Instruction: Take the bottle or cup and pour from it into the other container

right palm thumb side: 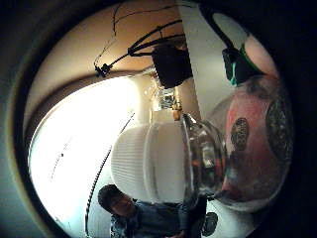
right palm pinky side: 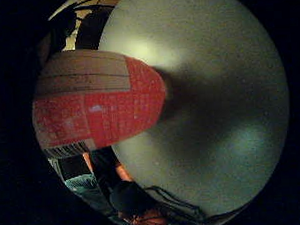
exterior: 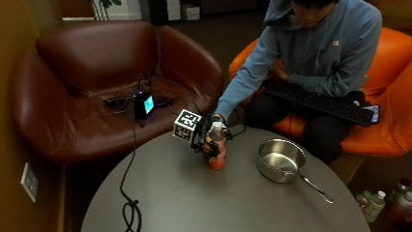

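Observation:
A clear bottle [exterior: 217, 153] with a red label and a white cap stands upright near the middle of the round grey table [exterior: 193, 203]. My gloved right hand [exterior: 207, 136] grips it round its upper part from the left. The thumb side palm view shows the ribbed white cap [right palm thumb side: 148, 161], the clear neck and the red body [right palm thumb side: 252, 148] close to the palm. In the little finger side view the red label [right palm pinky side: 100, 109] lies over the grey tabletop [right palm pinky side: 215, 114]. An empty steel saucepan [exterior: 281, 159] sits on the table to the bottle's right, its handle [exterior: 315, 188] pointing toward the table's front right.
A black cable [exterior: 128, 208] lies coiled on the table's left side. A brown leather armchair [exterior: 96, 87] with a small lit device [exterior: 143, 105] stands behind the table. The person sits in an orange chair [exterior: 380, 130] with a keyboard [exterior: 315, 100] on the lap. Bottles [exterior: 376, 203] stand on the floor.

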